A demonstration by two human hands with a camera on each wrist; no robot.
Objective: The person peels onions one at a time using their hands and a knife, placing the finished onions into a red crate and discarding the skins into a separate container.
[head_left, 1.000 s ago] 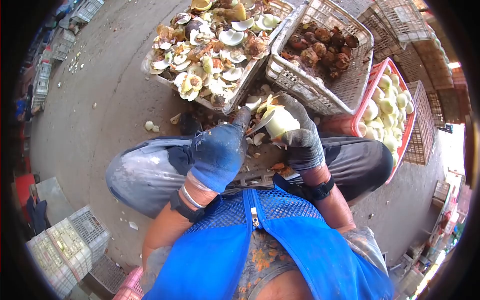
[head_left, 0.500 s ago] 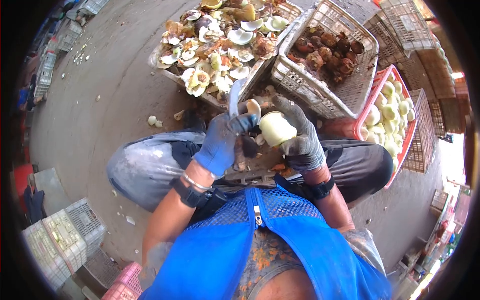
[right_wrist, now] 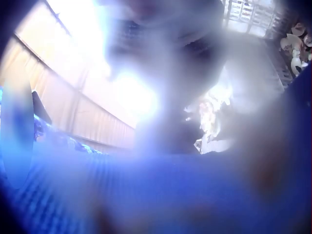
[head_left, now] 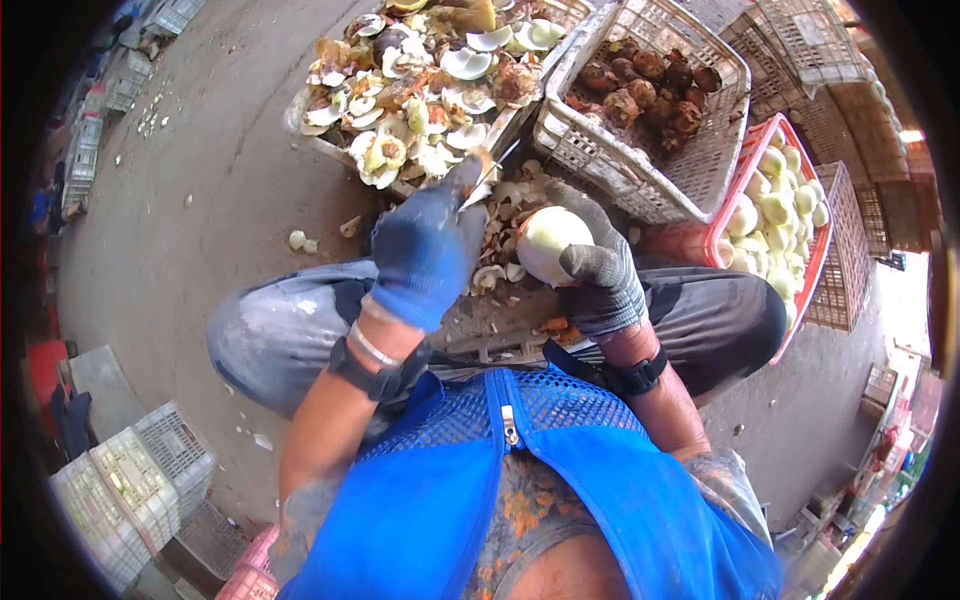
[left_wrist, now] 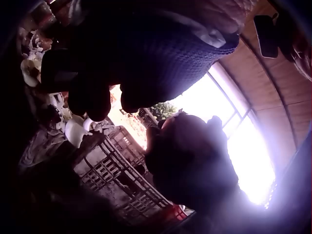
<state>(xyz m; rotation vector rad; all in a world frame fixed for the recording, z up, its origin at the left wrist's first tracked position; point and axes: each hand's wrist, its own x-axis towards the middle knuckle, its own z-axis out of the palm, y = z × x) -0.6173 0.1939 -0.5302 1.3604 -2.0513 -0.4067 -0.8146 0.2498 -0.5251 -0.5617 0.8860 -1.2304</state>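
Note:
In the head view the left hand, in a blue glove, is curled round a knife whose narrow blade shows beside the fingers. A brownish scrap is at its fingertips. To the right, the grey-gloved right hand grips a pale peeled onion, thumb on its near side. The hands are apart, and the knife does not touch the onion. In the left wrist view a dark knit glove fills the top. The right wrist view is blurred and shows no clear grip.
A crate heaped with peels stands ahead, beside a crate of brown onions. At the right is a red crate of peeled onions. Loose peels lie between the legs; stacked crates are at lower left.
The knife and left hand have moved away from the onion, up and to the left. The right hand keeps hold of the onion, which shows a different side.

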